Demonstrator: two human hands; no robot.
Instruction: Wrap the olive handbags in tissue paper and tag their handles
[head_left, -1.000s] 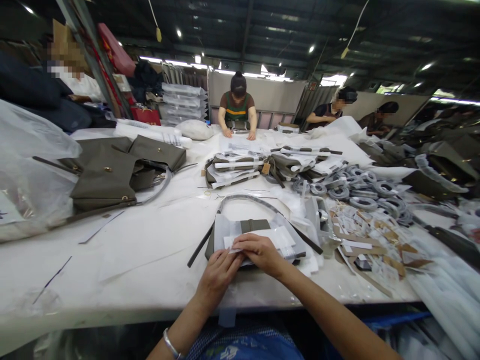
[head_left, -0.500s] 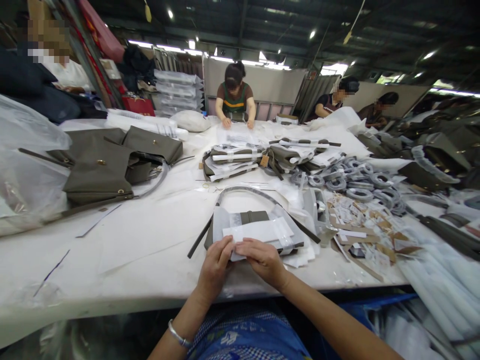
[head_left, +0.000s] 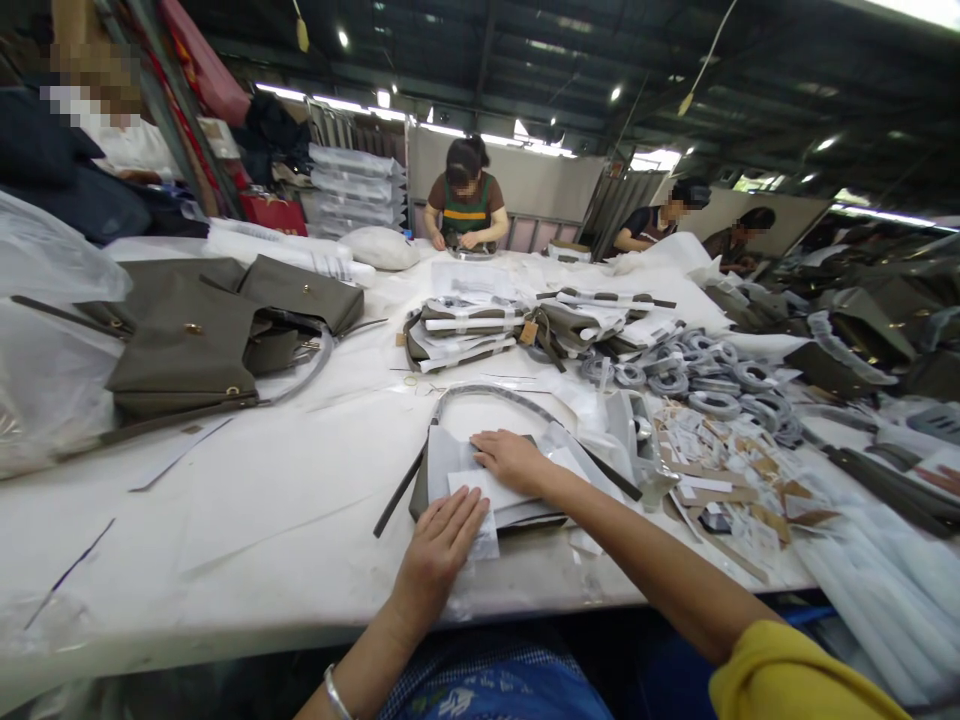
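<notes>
A dark olive bag (head_left: 421,490) lies on the white table in front of me, with white paper (head_left: 491,490) and clear film over it. Its wrapped handle (head_left: 499,392) arches away from me. My left hand (head_left: 448,535) rests flat on the paper at the near left side, fingers stretched out. Farther up, my right hand (head_left: 514,462) lies across the paper with its fingers extended, covering the middle of the bag.
Olive bags (head_left: 184,335) lie at the left, wrapped bags (head_left: 469,330) beyond mine. Coiled grey handles (head_left: 712,400), a clear container (head_left: 634,435) and loose tags (head_left: 720,450) sit at the right. A person (head_left: 466,205) works across the table (head_left: 285,560).
My hands have moved apart from the near edge of the paper. The right one went up and forward, while the left flattened on the paper. The person opposite has drawn their hands back.
</notes>
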